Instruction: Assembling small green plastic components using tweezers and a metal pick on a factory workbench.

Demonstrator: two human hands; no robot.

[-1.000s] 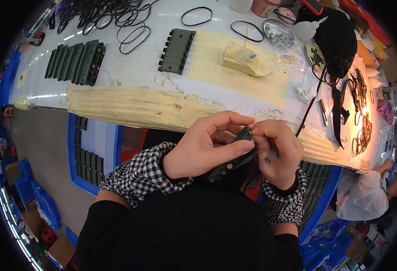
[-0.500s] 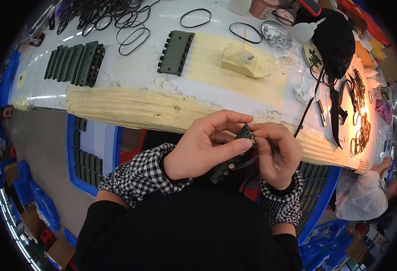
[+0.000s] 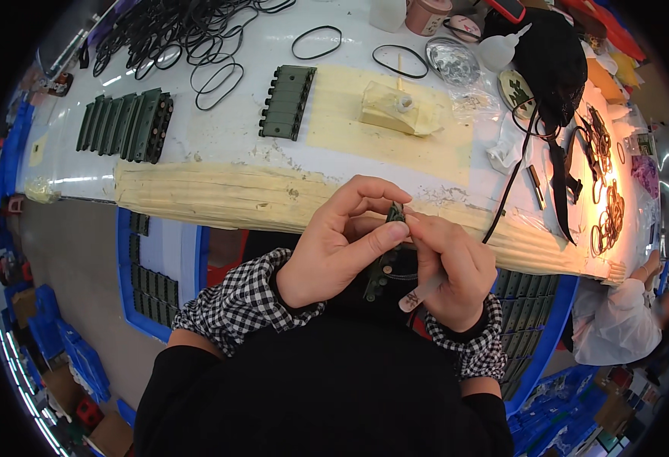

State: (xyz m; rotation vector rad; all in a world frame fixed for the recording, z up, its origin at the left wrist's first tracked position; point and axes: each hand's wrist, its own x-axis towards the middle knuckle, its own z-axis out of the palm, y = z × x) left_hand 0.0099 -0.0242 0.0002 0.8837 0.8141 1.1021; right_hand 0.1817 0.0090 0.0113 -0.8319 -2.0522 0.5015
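Observation:
A dark green plastic piece with small round wheels along one edge (image 3: 375,283), like a toy tank's lower hull, is held up in front of my chest. My left hand (image 3: 342,247) is closed around its upper part, thumb pressed against it. The fingertips of my right hand (image 3: 456,266) pinch at its upper end. What they grip there is too small to make out. A thin black band (image 3: 404,276) runs from the piece toward my right hand. Below the right fingers shows a pale, rounded strip (image 3: 411,299), whose kind I cannot tell.
Green wheeled pieces stand in a row (image 3: 125,126) on the white table, with another group (image 3: 287,103) nearer the middle. Black rubber bands (image 3: 190,34) lie heaped behind. A tape-wrapped block (image 3: 399,110), a black bag (image 3: 552,68) and blue trays (image 3: 159,329) surround me. Another person (image 3: 616,324) sits right.
Both hands have shifted slightly left with the green piece, which now stands more upright. My right hand has turned, and the pale strip has come into view below its fingers.

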